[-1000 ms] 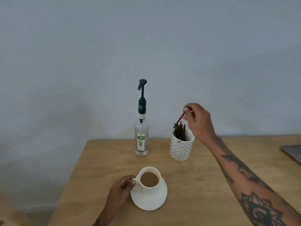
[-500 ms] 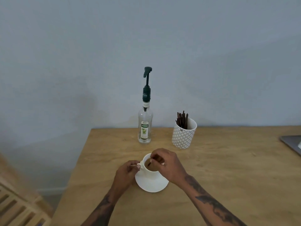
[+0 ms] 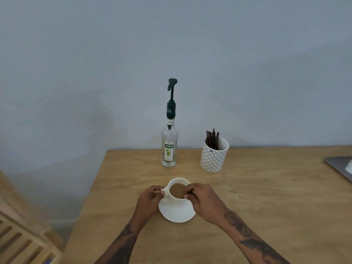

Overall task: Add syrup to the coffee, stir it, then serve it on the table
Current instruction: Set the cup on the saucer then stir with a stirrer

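The white coffee cup (image 3: 178,191) stands on a white saucer (image 3: 177,212) near the front left of the wooden table (image 3: 257,206). The cup contains light brown coffee (image 3: 177,189).

Left hand (image 3: 150,199): fingers curled inward, thumb and fingertips pinched on the cup handle (image 3: 164,191) at the cup's left side. The hand rests against the left edge of the saucer.

Right hand (image 3: 204,201): fingers bunched together at the right rim of the cup, the fingertips (image 3: 187,193) over the edge of the coffee. The grip is a closed pinch. Whether a stir stick is held between the fingertips cannot be told; none is resolved at this position.

The syrup bottle (image 3: 169,149), clear glass with a green label and a dark green pump (image 3: 172,96), stands upright at the back edge of the table, well apart from the cup. To its right stands a white patterned holder (image 3: 214,157) containing dark brown stir sticks (image 3: 212,138). The corner of a grey laptop (image 3: 339,165) lies at the right edge of the table.
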